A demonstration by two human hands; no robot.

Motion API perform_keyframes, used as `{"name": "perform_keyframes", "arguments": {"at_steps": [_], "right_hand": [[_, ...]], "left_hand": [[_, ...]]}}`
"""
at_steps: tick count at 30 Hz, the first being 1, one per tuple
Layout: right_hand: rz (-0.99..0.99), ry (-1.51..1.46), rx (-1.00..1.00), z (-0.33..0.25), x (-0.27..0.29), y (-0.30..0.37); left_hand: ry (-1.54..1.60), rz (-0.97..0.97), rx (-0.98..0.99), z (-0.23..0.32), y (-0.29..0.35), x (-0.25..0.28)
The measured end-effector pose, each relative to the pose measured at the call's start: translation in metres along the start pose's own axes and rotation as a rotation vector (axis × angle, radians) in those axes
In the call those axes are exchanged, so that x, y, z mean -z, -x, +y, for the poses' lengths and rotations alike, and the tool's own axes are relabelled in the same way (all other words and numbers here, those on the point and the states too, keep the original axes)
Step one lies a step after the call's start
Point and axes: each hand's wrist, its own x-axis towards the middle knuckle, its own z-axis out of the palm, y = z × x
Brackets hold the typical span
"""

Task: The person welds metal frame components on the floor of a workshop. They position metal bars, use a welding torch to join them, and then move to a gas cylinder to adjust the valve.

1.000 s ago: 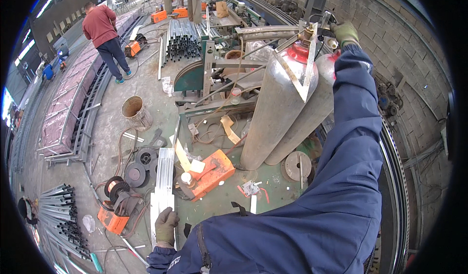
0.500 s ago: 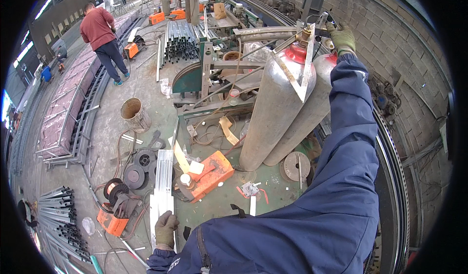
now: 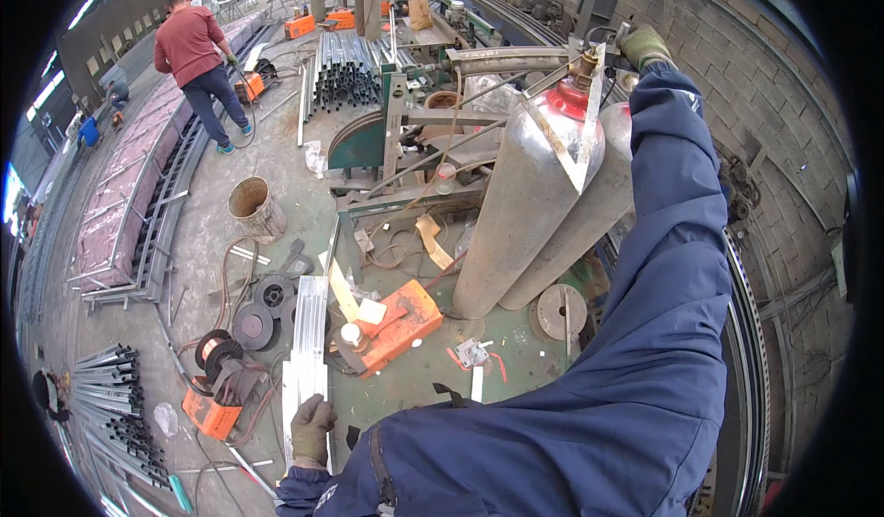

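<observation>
A metal workshop, green-grey concrete floor (image 3: 516, 370) littered with scrap, a block wall (image 3: 764, 93) running along beyond the right arm. The right hand (image 3: 645, 46), gloved, is stretched far up and out to the valve (image 3: 582, 64) on top of a tall grey cylinder (image 3: 525, 204) with a red shoulder; the fingers curl over something there, but I cannot tell how tightly or on exactly what. A second cylinder (image 3: 603, 213) leans just behind the first, under the blue sleeve. The left hand (image 3: 311, 429), also gloved, hangs low with fingers closed loosely against the near end of a pale metal profile (image 3: 307, 351) lying on the floor. Just beyond that hand sits an orange welder (image 3: 398, 325), and to its left wire spools (image 3: 253, 319) and a smaller orange box (image 3: 207, 413). Farther left lies a pipe bundle (image 3: 106, 397). Well beyond the left hand stand a rusty bucket (image 3: 255, 209) and a person (image 3: 198, 61) in a red top.
</observation>
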Motion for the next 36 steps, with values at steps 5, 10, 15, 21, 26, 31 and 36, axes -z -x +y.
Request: {"name": "perform_keyframes", "arguments": {"at_steps": [5,10,15,21,26,31,36], "right_hand": [[0.015,-0.250,0.117,0.019,-0.015,0.029],[0.169,-0.277,-0.007,0.032,-0.012,0.063],[0.280,-0.415,-0.080,0.049,-0.018,0.105],[0.390,-0.689,0.091,0.033,-0.019,0.195],[0.472,-1.109,0.347,-0.046,-0.017,0.305],[-0.013,-1.468,0.404,-0.119,-0.050,0.394],[-0.520,-1.424,0.481,-0.206,-0.079,0.490]], "left_hand": [[-0.002,0.041,0.014,-0.002,0.004,0.006],[0.027,0.035,0.017,-0.007,0.000,0.007],[0.008,0.000,0.017,-0.008,-0.002,0.004],[-0.019,-0.012,0.001,-0.019,0.001,0.005],[-0.118,-0.009,-0.026,0.013,0.033,-0.002],[-0.197,0.040,-0.019,0.010,0.051,0.014],[-0.142,0.276,-0.017,-0.054,0.100,0.043]]}}
